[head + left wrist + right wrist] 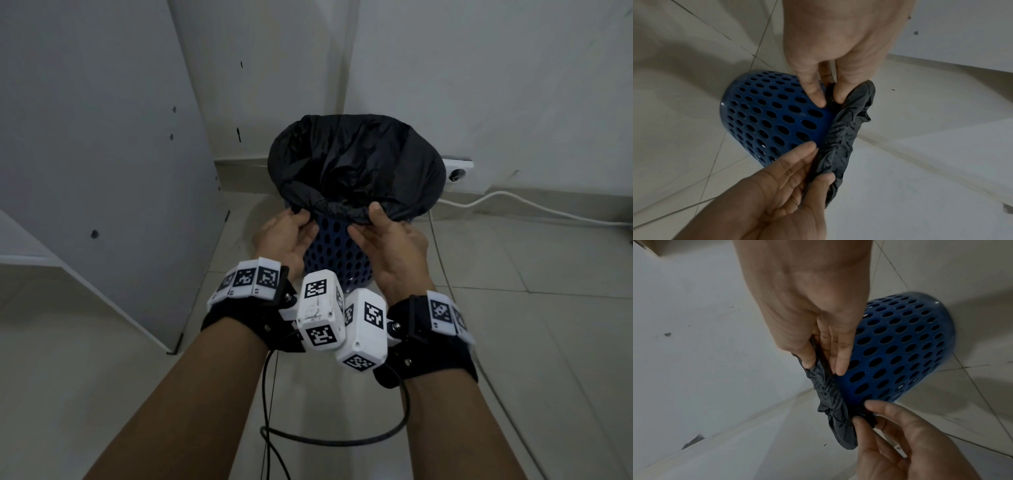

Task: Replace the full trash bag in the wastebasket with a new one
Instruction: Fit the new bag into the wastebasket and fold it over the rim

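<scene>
Here, both hands are pinching the folded-over hem of the black trash bag point(352, 164) at the near side of the rim: the left hand point(286, 240) is gripping the plastic between thumb and fingers on the left, and the right hand point(390, 245) is gripping it just to the right, thumb on top and fingers underneath against the wall of the blue wastebasket point(337, 255). The bag is sitting inside the wastebasket with its mouth spread open and cuffed over the rim all the way round. The wastebasket is standing upright on the tiled floor point(513, 342) in the far corner, near a white wall socket point(457, 169) to its right; its long axis is running vertically and its opening is pointing up. Judging by this, the job is barely underway: the hem is only being worked loose, while lifting the bag out and fitting a fresh one are both remaining. No new bag is showing anywhere.
</scene>
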{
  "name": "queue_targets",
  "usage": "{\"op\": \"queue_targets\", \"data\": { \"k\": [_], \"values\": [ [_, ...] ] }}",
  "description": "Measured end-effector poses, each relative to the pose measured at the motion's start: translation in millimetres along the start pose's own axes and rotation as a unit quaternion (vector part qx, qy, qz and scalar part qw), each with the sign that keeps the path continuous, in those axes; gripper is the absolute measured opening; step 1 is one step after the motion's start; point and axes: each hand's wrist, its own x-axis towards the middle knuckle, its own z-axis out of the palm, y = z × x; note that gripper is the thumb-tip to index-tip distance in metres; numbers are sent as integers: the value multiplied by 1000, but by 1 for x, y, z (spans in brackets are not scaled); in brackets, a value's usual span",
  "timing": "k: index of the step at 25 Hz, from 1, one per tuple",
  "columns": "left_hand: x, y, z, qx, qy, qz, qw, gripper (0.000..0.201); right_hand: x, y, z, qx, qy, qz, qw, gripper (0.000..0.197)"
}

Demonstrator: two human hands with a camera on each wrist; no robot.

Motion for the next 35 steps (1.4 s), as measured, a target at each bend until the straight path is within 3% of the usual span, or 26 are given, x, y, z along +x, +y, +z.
{"op": "queue_targets", "data": {
  "k": [3,8,11,14,17,25,30,35],
  "values": [
    [1,2,1,36,13,-29,999,8,-1,-1,-1,-5,-2,1,1000,22],
    [-10,21,7,-19,-25,-13,999,25,0,-2,-3,-18,0,-3,1000,40],
    [-2,17,5,-7,-4,-23,1000,15,-1,-4,-5,-38,-9,-2,999,45],
    [-2,6,4,-64,32,-25,997,28,-2,-4,-4,-43,-15,3,999,44],
    [0,7,8,-77,17,-9,997,10,-4,-4,-2,-46,-10,4,999,42],
    [-13,25,25,-43,-8,-13,999,33,-6,-2,-1,-62,-2,-1,998,44],
    [-13,16,20,-78,0,-18,997,13,-9,-2,-2,-54,-9,6,998,42],
    [-9,10,13,-106,23,-11,994,34,-7,-1,-1,-51,-18,4,999,41]
  ]
}}
